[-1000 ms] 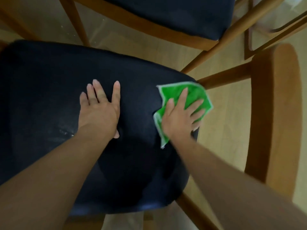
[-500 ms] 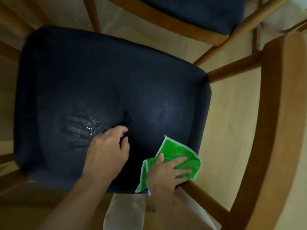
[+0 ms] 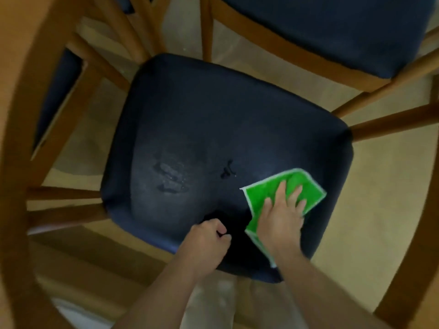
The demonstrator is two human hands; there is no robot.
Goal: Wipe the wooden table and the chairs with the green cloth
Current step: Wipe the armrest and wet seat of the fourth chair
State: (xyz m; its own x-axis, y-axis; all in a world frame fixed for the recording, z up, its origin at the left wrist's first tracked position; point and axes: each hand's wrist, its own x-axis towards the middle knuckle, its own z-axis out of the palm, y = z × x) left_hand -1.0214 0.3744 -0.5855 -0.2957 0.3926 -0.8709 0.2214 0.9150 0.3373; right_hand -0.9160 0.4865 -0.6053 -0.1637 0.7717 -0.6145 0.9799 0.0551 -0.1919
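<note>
Your right hand presses the green cloth flat, fingers spread, on the near right of the dark chair seat. Your left hand is curled, empty. Damp streaks show mid-seat; other chairs, bench unwiped as far as visible.

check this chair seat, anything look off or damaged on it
Yes: a scuffed or wet-looking streaky patch marks the dark seat left of centre, and a small dark mark, maybe a tear, sits beside it.
</note>
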